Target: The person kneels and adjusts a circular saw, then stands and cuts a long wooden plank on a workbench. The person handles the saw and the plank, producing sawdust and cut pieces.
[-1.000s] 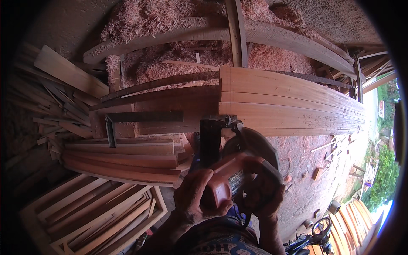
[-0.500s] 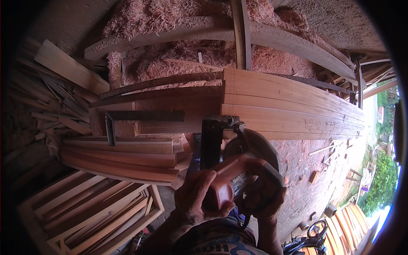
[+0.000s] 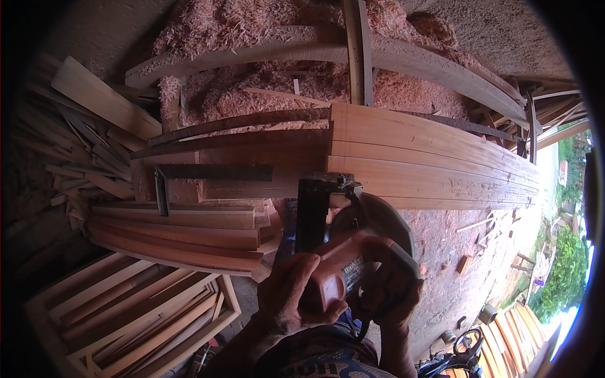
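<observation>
A circular saw [image 3: 343, 246] with a reddish body, dark base plate and round blade guard is held in both my hands in front of my torso. My left hand [image 3: 285, 291] wraps round its left side, thumb and fingers on the reddish housing. The fingers of my right hand [image 3: 402, 303] close round the dark grip on the saw's right. The saw's front edge meets the near edge of several light planks [image 3: 416, 157] laid side by side, close to their left end. Whether the blade touches wood is hidden.
A dark L-shaped square [image 3: 220, 172] lies on the brown board left of the saw. Stacked boards [image 3: 176, 236] and a wooden frame [image 3: 230, 302] filled with strips are at lower left. Wood shavings [image 3: 214, 31] heap behind the bench. Scrap wood [image 3: 82, 145] piles up at far left.
Almost nothing differs. The whole view has shifted very slightly, and both hands keep the same hold on the circular saw beside the plank ends.
</observation>
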`<control>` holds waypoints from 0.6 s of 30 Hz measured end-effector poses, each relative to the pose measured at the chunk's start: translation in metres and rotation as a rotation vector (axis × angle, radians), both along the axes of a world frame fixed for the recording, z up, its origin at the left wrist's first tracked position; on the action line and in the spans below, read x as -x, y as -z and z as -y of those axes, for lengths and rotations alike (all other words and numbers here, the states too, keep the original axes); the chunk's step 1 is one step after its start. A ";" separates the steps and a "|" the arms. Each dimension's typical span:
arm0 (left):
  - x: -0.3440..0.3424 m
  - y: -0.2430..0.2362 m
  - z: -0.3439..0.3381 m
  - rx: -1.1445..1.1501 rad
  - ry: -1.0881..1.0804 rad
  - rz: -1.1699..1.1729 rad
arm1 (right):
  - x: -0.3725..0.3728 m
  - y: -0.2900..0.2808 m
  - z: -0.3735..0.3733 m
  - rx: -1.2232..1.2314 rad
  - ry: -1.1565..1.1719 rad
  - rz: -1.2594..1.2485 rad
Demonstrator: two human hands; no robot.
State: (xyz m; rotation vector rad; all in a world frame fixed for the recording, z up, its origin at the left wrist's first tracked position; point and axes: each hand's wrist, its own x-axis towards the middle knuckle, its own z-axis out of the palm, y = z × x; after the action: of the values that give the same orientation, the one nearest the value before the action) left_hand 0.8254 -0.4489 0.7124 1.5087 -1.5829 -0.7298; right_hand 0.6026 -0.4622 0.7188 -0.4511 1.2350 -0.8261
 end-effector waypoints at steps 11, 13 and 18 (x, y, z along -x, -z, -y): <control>0.002 -0.001 0.002 -0.009 -0.010 0.008 | 0.002 -0.002 0.003 -0.001 -0.019 -0.010; 0.001 -0.001 0.003 -0.008 -0.010 0.004 | 0.002 -0.001 0.004 0.007 -0.023 0.024; 0.000 0.000 0.004 0.002 -0.006 0.010 | -0.001 -0.004 0.007 0.008 -0.011 -0.006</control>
State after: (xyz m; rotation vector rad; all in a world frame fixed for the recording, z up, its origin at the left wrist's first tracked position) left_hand 0.8250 -0.4534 0.7125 1.5170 -1.5850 -0.7180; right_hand 0.6034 -0.4688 0.7223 -0.4665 1.2347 -0.8214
